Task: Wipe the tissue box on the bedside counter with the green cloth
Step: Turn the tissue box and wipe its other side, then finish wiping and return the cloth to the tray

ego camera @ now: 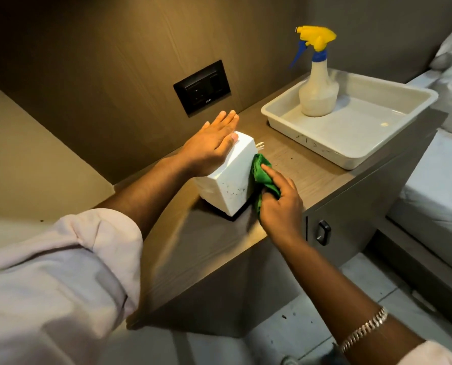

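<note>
Rolled back at the forearm, the pale pink cotton sleeve (61, 259) is filling the near left corner, and from it the left hand (209, 146) is reaching forward to lie flat, fingers straight and together, on top of the white rectangular tissue box (230, 177). That hand is gripping nothing; it is simply pressing down to steady the box. The box is standing on the wood-grain bedside counter (311, 177), towards its left end, tipped slightly so that a dark base is showing under its near corner. Its long axis is running from the near corner away towards the brown wall panel.

Coming in from the right, the right hand (280, 204), with a gold chain bracelet (364, 327) at its wrist, is curling its fingers around the bunched green microfibre cloth (264, 177), index finger stretched along the top of the wad. The cloth is touching the box's right-hand face, so the surface being worked lies directly left of that grip. Dark specks are dotting the near face of the box, which, by my reading, is not yet wiped; the right hand is the nearer one to it and would need to swing round the corner towards the camera.

Well apart to the right, a cream spray bottle with a yellow and blue trigger (318, 85) is standing in a shallow white plastic tray (311, 151).
</note>
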